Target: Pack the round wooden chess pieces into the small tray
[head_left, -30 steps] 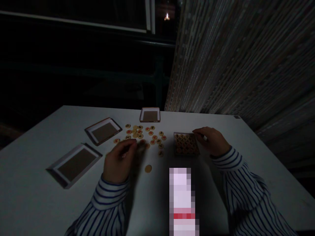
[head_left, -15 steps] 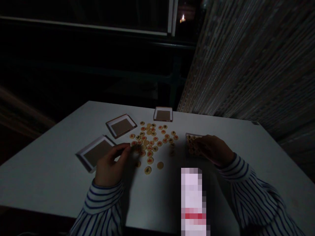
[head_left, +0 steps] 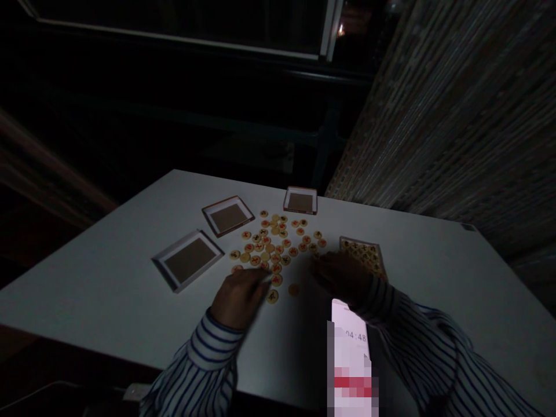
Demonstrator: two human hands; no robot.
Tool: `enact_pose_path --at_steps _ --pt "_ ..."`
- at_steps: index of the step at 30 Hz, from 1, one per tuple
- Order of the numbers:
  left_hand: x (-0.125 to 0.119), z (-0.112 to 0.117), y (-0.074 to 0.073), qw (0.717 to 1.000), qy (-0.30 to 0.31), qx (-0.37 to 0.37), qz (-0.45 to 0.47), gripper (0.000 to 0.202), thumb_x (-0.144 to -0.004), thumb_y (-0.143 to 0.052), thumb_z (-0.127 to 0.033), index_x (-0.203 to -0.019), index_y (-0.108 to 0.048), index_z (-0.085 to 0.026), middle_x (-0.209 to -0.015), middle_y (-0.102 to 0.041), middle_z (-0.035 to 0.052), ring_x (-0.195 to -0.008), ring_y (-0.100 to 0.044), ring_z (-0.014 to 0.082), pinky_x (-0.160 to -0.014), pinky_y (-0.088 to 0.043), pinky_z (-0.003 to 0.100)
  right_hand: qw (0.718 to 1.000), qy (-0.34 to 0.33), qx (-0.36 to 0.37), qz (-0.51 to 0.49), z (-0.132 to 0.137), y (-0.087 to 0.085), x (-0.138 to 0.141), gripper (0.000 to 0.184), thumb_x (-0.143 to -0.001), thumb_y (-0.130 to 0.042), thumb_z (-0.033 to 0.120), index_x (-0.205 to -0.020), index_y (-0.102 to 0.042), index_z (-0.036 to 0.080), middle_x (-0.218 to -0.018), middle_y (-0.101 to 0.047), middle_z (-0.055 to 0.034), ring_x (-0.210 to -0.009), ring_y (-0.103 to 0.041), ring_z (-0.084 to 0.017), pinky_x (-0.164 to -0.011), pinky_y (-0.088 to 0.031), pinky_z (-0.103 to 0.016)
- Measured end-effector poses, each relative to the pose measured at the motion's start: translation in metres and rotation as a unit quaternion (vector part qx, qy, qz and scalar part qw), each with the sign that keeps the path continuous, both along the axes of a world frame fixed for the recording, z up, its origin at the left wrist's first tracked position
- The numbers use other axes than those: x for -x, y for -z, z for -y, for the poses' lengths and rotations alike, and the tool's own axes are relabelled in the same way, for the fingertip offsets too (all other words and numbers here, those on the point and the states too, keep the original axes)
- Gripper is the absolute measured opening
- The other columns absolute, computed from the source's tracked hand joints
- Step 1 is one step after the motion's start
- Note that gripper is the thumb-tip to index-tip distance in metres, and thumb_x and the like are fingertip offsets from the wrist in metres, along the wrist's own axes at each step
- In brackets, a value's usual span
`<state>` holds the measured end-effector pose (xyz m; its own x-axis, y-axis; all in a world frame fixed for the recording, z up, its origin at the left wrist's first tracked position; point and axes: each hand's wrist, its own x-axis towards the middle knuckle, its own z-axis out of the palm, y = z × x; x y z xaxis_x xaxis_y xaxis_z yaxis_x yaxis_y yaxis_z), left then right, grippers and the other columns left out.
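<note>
Several round wooden game pieces [head_left: 278, 246] with red and dark marks lie scattered on the white table [head_left: 108, 289]. My left hand [head_left: 238, 299] rests at the near edge of the pile, its fingers curled together by the closest pieces; anything inside them is hidden. My right hand [head_left: 341, 277] is dark and smeared. It hovers between the loose pieces and a small box [head_left: 365, 255] filled with pieces laid in rows. Both sleeves are striped.
Two shallow, empty box trays [head_left: 189, 259] [head_left: 228, 215] lie left of the pieces, with a smaller one [head_left: 300, 201] behind them. A lit phone [head_left: 350, 347] stands near my right forearm. A ribbed wall rises on the right. The room beyond the table is dark.
My right hand left the filled box and moved left toward the loose pieces. My left hand shifted right and nearer along the pile's edge. The view swung leftward.
</note>
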<state>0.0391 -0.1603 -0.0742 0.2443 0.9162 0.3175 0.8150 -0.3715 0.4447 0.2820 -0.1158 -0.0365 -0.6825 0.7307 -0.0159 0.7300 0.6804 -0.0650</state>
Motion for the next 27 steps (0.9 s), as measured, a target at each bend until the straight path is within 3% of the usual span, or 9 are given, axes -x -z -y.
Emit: enact_pose_path --at_steps 6,12,22,27 --pt "-0.007 -0.004 0.011 0.999 0.013 -0.004 -0.043 0.022 -0.075 -0.051 -0.022 -0.092 -0.064 -0.019 -0.091 -0.068 0.0073 -0.085 -0.062 0.0219 -0.078 -0.049 0.039 0.998 -0.034 0.058 0.009 -0.006 0.012 0.037 0.026 -0.081 -0.047 0.031 -0.097 -0.063 0.017 -0.092 -0.064 -0.0082 -0.089 -0.057 -0.020 -0.079 -0.039 -0.032" --pt "-0.009 -0.006 0.013 0.997 0.016 0.038 -0.063 0.023 -0.078 -0.049 -0.021 -0.094 -0.064 -0.018 -0.091 -0.068 0.0071 -0.087 -0.061 0.0222 -0.080 -0.046 0.040 0.996 -0.024 0.074 0.034 -0.015 0.025 0.051 0.026 -0.078 -0.049 0.034 -0.096 -0.063 0.021 -0.095 -0.064 -0.0064 -0.087 -0.059 -0.021 -0.074 -0.042 -0.033" --pt "-0.011 -0.010 0.012 0.994 0.012 0.074 -0.077 0.024 -0.078 -0.049 -0.024 -0.095 -0.064 -0.017 -0.088 -0.067 0.0088 -0.085 -0.060 0.0236 -0.077 -0.044 0.040 0.993 -0.025 0.089 0.077 -0.012 0.012 0.062 0.029 -0.077 -0.046 0.028 -0.101 -0.061 0.021 -0.097 -0.063 -0.0094 -0.089 -0.059 -0.023 -0.070 -0.046 -0.036" --pt "-0.011 -0.013 0.012 0.994 0.013 0.071 -0.079 0.023 -0.077 -0.049 -0.025 -0.094 -0.065 -0.019 -0.088 -0.068 0.0078 -0.084 -0.060 0.0232 -0.076 -0.043 0.039 0.989 -0.043 0.109 0.088 -0.017 0.014 0.065 0.027 -0.076 -0.047 0.026 -0.097 -0.063 0.021 -0.096 -0.062 -0.0085 -0.088 -0.059 -0.023 -0.070 -0.046 -0.035"
